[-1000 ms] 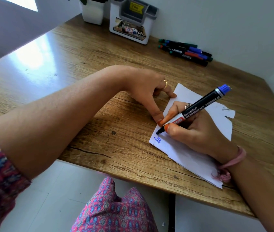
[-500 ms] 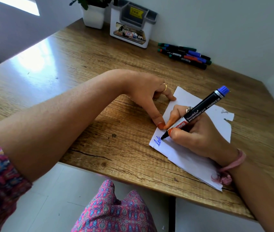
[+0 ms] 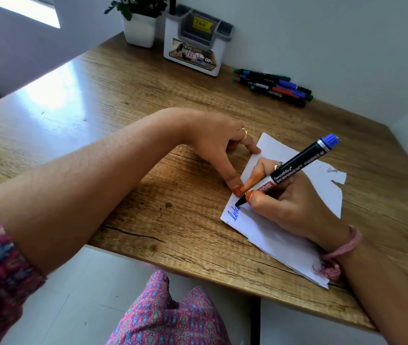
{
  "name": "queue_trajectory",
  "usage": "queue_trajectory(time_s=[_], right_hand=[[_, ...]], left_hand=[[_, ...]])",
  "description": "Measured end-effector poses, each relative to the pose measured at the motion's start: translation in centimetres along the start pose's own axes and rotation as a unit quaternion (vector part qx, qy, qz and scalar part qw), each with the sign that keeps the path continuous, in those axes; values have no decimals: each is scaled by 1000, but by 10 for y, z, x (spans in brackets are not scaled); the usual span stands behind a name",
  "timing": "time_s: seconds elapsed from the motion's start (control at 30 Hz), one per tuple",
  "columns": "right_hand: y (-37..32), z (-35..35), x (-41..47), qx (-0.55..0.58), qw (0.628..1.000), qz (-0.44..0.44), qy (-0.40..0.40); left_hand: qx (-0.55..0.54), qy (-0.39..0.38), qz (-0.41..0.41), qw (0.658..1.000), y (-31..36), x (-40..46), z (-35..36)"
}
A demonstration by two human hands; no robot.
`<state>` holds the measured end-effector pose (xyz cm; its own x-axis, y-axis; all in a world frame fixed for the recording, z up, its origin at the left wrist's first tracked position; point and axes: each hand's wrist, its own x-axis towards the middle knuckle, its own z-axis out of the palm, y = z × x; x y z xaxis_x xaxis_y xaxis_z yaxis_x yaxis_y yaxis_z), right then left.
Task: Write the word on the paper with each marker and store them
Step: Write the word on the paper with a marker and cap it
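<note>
Gripping a black marker [image 3: 297, 168] between the thumb and the forefinger, the right hand [image 3: 290, 202] is resting on the white paper [image 3: 280, 235] and is pressing the tip of the marker onto it. Its fingers are curling around the lower part of the barrel, and the blue end of the marker is pointing up and to the right, away from the person. Next to the tip, some blue handwritten letters [image 3: 234, 214] are showing near the left corner of the paper; which word they are forming cannot be read for sure.

On the other side, the left hand [image 3: 220, 145] is lying on the wooden table [image 3: 123, 100] with its fingers stretched out, not clamped on anything. Its forefinger is pressing on the left edge of the paper, just beside the marker tip, and another finger is touching the upper corner of the sheet. A gold ring is sitting on one finger of this hand.

At the far side of the table, a group of other markers [image 3: 272, 87] is lying flat near the wall, well apart from the paper. To the left of them, a white and grey organizer [image 3: 195, 43] is standing, and a small plant in a white pot [image 3: 139, 28] is standing beside it.
</note>
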<state>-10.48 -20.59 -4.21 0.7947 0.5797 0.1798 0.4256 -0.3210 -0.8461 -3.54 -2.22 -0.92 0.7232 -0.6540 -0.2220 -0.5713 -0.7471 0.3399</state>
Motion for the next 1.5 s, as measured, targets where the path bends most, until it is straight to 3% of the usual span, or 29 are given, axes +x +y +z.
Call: queue_trajectory(time_s=[0.3,0.57,0.77,0.9,0.97,1.2,1.33,1.5], right_hand=[[2,-2,0,5,1000,0,-2],[-6,-12,5,208,974,44,77],[-12,-22,11,155,975,112,113],[-29,-41,27,185,967,132,113],[-38,-52,42,168,962,156,151],[-33,-49,62,198,925,144,291],[-23,-39,61,168,925,122,318],[-19,-36,59,173,939,96,281]], left_hand=[[8,5,2,1000,-1,1,1],[-168,83,-6,982,-11,0,0],[-145,135,17,980,-18,-5,-5],[-124,175,26,976,-25,-5,-6],[-142,191,28,971,-26,-6,-7],[-304,270,29,913,-23,-9,-8],[-371,315,25,873,-25,-8,-10],[-420,327,40,846,-25,-9,-9]])
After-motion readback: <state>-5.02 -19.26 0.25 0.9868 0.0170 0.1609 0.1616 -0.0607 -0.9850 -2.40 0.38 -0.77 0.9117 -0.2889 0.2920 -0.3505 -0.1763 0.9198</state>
